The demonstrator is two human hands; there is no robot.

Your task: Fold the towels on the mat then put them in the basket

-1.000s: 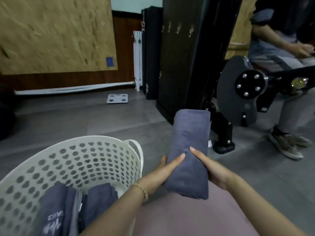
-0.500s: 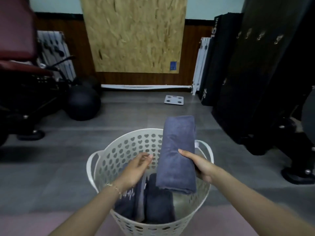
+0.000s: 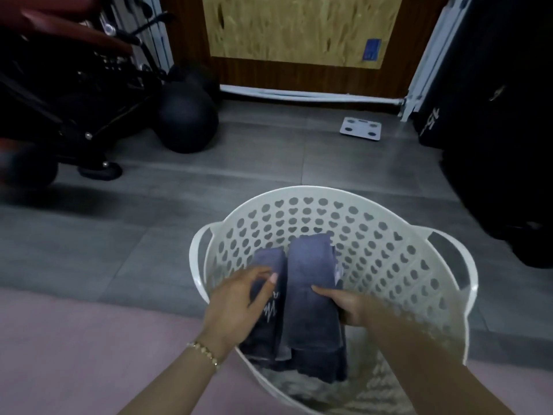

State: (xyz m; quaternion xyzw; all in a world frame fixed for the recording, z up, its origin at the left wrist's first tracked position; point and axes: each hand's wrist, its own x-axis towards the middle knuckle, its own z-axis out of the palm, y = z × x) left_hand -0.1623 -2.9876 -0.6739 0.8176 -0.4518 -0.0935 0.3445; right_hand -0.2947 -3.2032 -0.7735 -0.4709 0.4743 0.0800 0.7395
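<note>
So, right hand (image 3: pixel 348 307) pinches the folded towel (image 3: pixel 311 283), thumb on top, low in the basket (image 3: pixel 326 190); left hand (image 3: pixel 235 302) curls its fingers on the logo towel (image 3: pixel 269 313) beside it. Drop it crooked and the fold could flop open.

You are in a gym room. On your left stands a black workout machine (image 3: pixel 74 85) with a red padded seat (image 3: pixel 59 28), and a big black ball (image 3: pixel 187 124) sits on the floor beside it. A white scale (image 3: pixel 360 128) for weighing yourself lies on the gray tile floor (image 3: pixel 149 235) near the wall. Thick black mats (image 3: pixel 434 115) lean up on the right. A pink mat (image 3: pixel 89 339) lies close in front of you.
</note>
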